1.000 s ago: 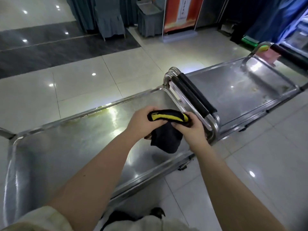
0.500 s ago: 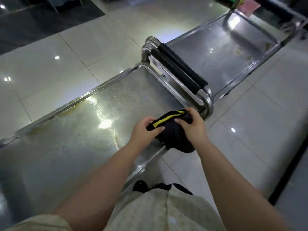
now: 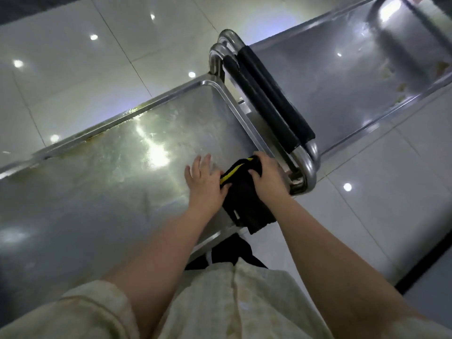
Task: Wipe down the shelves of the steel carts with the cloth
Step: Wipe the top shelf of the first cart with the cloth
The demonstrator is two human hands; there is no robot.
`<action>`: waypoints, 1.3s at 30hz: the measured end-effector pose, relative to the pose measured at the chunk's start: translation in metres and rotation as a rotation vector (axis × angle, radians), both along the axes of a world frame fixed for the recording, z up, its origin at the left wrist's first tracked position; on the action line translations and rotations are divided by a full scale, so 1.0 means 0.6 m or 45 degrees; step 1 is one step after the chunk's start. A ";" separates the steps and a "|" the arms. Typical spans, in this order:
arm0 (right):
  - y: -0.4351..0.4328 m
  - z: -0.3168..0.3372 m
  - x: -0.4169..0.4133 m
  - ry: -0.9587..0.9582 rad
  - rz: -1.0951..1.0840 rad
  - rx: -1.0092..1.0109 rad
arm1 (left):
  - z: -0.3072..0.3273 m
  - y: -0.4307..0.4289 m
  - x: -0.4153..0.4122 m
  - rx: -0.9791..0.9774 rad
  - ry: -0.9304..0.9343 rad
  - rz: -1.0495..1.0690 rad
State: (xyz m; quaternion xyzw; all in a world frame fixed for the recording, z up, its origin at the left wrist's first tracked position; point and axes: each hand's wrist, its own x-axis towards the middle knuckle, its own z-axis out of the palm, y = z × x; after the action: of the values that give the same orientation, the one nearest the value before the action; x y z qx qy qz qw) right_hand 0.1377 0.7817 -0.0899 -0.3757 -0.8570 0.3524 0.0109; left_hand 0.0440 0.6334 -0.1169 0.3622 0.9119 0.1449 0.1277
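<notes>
Pale glossy floor tiles point(image 3: 80, 69) are running all round, w/ small ceiling lights reflecting as bright dots. Two steel carts are standing end to end on them. The near cart's top shelf point(image 3: 110, 182) is filling the left and centre, dull and smeared, w/ a big glare patch mid-shelf and yellowish grime along the far rim. The far cart's shelf point(image 3: 347, 94) is stretching to the upper right, showing crumbs or stains toward its right end. Btwn the two, both carts' push handles point(image 3: 269, 104) are lying side by side, black-sleeved, on bent steel tubes.

The black cloth point(image 3: 244, 201), yellow stripe along one edge, is lying at the near-right corner of the near shelf, its lower end hanging over the near rim. The right hand point(image 3: 267, 177) is closing on the cloth's far end. The left hand point(image 3: 205, 182) is resting just left of it, fingers spread flat, thumb side touching the cloth. Cream sleeves and shirt are showing at the bottom.
</notes>
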 end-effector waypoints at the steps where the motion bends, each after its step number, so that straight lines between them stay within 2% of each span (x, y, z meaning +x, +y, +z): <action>1: 0.006 -0.011 -0.005 -0.064 0.054 0.047 | -0.009 0.005 -0.002 -0.022 -0.002 0.004; 4: 0.014 -0.036 0.000 -0.268 0.313 0.305 | -0.022 0.005 -0.004 -0.002 0.008 0.019; 7: -0.005 -0.048 0.020 -0.211 0.600 0.503 | -0.023 -0.027 -0.008 -0.004 0.037 0.182; 10: -0.033 -0.072 0.034 -0.298 0.863 0.607 | -0.033 -0.091 -0.028 -0.197 0.087 0.373; 15: -0.019 -0.097 0.031 -0.414 0.872 0.630 | -0.058 -0.158 -0.050 -0.322 0.008 0.475; 23: 0.058 -0.102 -0.037 -0.492 0.709 0.660 | -0.065 -0.168 -0.055 -0.259 -0.016 0.443; 26: -0.018 -0.100 -0.061 -0.412 0.670 0.598 | -0.057 -0.167 -0.062 -0.211 -0.039 0.460; 29: -0.158 -0.099 -0.088 -0.230 0.906 0.544 | -0.044 -0.173 -0.076 -0.078 -0.066 0.450; 32: -0.251 -0.099 -0.103 -0.203 1.014 0.550 | -0.038 -0.204 -0.100 -0.007 -0.037 0.370; 36: -0.189 -0.114 -0.109 -0.182 0.974 0.626 | -0.046 -0.236 -0.149 -0.055 0.067 0.348; 39: -0.084 -0.121 -0.111 -0.327 0.646 0.674 | -0.058 -0.234 -0.186 -0.113 0.086 0.345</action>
State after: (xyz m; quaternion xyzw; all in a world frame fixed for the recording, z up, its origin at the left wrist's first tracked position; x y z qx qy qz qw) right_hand 0.0713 0.7314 -0.1627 -0.1770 -0.9785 0.0607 -0.0873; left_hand -0.0674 0.4932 -0.1517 0.2345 0.9617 0.1079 0.0923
